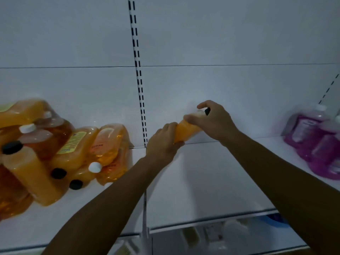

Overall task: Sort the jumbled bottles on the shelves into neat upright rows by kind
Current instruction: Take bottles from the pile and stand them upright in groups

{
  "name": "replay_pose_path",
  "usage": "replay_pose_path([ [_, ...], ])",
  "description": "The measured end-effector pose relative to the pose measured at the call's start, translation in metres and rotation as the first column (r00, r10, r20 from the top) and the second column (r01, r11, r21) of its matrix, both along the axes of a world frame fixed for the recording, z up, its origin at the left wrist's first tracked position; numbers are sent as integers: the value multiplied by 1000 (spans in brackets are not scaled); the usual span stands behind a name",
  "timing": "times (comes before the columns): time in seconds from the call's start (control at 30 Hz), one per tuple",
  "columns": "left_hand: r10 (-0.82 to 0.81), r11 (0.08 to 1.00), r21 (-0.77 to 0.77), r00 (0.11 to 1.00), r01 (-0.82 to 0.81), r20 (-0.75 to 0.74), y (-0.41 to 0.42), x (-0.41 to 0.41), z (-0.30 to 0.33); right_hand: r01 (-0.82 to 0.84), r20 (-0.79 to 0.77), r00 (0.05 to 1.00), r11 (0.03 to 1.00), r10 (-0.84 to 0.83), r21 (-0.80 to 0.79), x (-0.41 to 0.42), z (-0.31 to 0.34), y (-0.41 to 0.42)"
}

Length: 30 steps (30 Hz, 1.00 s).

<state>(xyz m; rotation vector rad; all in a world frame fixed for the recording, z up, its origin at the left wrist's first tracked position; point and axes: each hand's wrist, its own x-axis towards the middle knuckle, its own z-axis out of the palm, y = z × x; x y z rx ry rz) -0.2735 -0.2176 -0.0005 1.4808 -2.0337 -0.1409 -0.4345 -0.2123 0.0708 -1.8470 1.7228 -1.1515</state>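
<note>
From the head view, both hands grasp one orange bottle [185, 130] held tilted at the back of the white shelf [202, 181], just right of the slotted upright [139, 85] in the rear wall. The left hand [162, 142] is wrapped around the bottle's lower end, close to the shelf surface (whether the base touches the shelf cannot be told). The right hand [214, 119] curls over the neck end, with a bit of the black cap [207, 111] showing between its fingers. Both bare forearms reach in from the bottom of the frame.

On the left part of the shelf lies a jumbled heap of orange and amber bottles [55, 144], some leaning, some on their sides, with black and white caps mixed; a tall orange bottle with a black cap [29, 172] leans at the front of it. At the far right stands a group of purple bottles [316, 142], well apart from the hands. Below the shelf edge, dim items on a lower shelf [211, 236] are too blurred to tell.
</note>
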Motion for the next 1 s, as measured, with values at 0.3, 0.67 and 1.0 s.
replay_pose_path([
  [0.3, -79, 929, 267, 841, 257, -535, -44, -47, -32, -123, -80, 990, 992, 120, -24, -41, -26, -40],
  [0.67, 58, 939, 306, 804, 158, -591, -74, -24, -56, -206, -176, 968, 965, 177, -162, -27, -58, -84],
  [1.0, 156, 953, 301, 907, -34, -392, -62, -13, -50, -196, -315, 946, 906, 75, -375, -7, -55, -69],
])
